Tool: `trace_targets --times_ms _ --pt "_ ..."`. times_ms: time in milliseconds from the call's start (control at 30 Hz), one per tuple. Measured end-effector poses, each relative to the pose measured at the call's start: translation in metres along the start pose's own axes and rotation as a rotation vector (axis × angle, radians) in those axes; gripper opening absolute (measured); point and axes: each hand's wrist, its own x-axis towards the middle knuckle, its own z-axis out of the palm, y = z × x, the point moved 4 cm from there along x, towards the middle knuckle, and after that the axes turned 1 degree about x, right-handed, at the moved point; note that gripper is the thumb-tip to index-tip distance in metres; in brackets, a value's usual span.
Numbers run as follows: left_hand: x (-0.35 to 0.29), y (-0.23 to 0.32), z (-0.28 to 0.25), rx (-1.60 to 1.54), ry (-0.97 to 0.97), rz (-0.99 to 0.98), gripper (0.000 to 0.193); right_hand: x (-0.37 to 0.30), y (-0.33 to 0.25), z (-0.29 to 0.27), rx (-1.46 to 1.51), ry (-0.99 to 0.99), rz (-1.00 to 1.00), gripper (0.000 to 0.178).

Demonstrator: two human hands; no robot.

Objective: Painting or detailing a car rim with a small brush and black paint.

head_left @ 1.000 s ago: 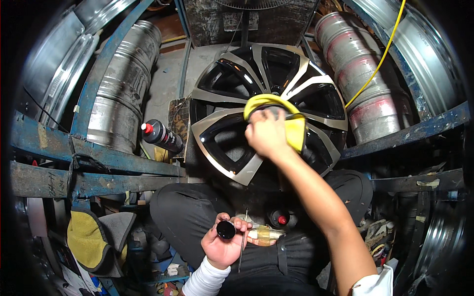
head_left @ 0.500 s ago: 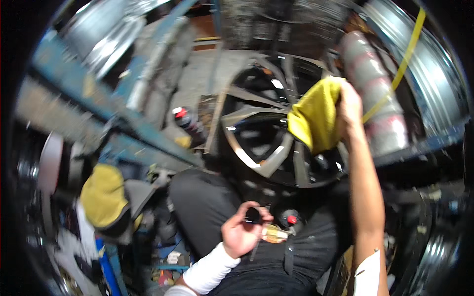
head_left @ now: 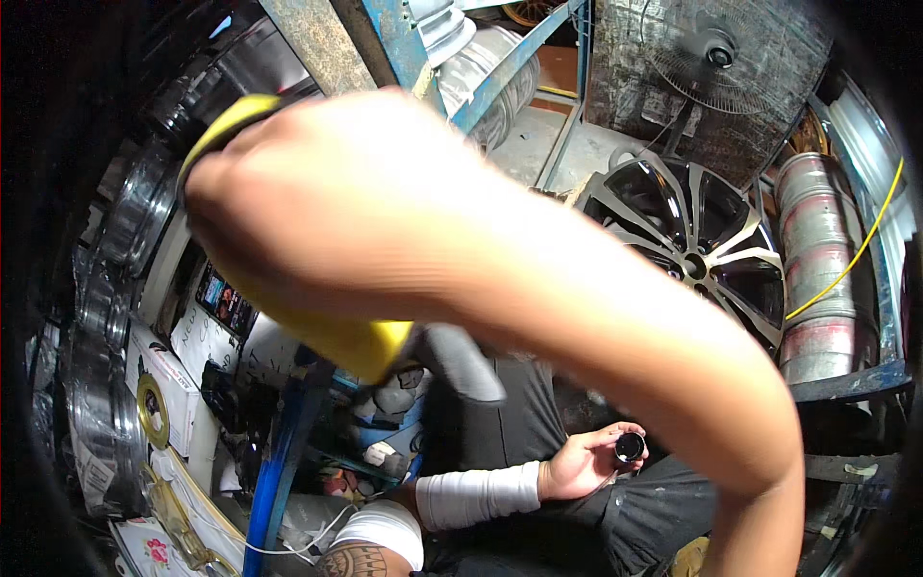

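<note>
My right arm stretches across the view to the left, blurred by motion. At its end my right hand (head_left: 279, 202) is closed, its fingers mostly hidden, with a yellow cloth (head_left: 370, 348) showing above and below the fist. Beside the cloth is a grey, blurred flat piece (head_left: 463, 363). Over my lap, my left hand (head_left: 586, 464) is palm up, its fingers curled round a small round black cup (head_left: 629, 446) with a dark inside. Farther off, at the right, a black and silver alloy wheel (head_left: 694, 264) lies face up, partly covered by my forearm.
A stack of silver wheel rims (head_left: 815, 269) with a yellow hose (head_left: 851, 260) stands right of the wheel. Behind it is a fan (head_left: 718, 50). Blue rack posts (head_left: 279, 471) rise at the left, near a white box (head_left: 163, 385), a roll of tape (head_left: 152, 409) and plastic-wrapped rims (head_left: 101, 385).
My right hand has swung from over the wheel far to the left. The view has turned left, so the wheel sits farther right. My left hand still holds the black cup.
</note>
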Motion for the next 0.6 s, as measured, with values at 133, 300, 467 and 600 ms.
trace_targets --times_ms 133,300,467,600 --pt "-0.007 -0.001 -0.007 0.031 0.229 0.050 0.030 0.012 -0.008 0.050 0.020 -0.582 0.153 0.020" --pt "-0.002 0.011 -0.008 0.072 0.087 0.180 0.034 -0.018 0.011 0.037 -0.031 -0.025 0.028 0.019" --pt "0.002 0.008 -0.014 0.083 0.160 0.168 0.034 -0.047 0.041 0.057 -0.056 -0.173 0.285 0.029" --pt "0.003 0.007 -0.012 0.104 0.155 0.192 0.033 -0.028 0.055 0.056 0.197 -0.136 0.350 0.018"
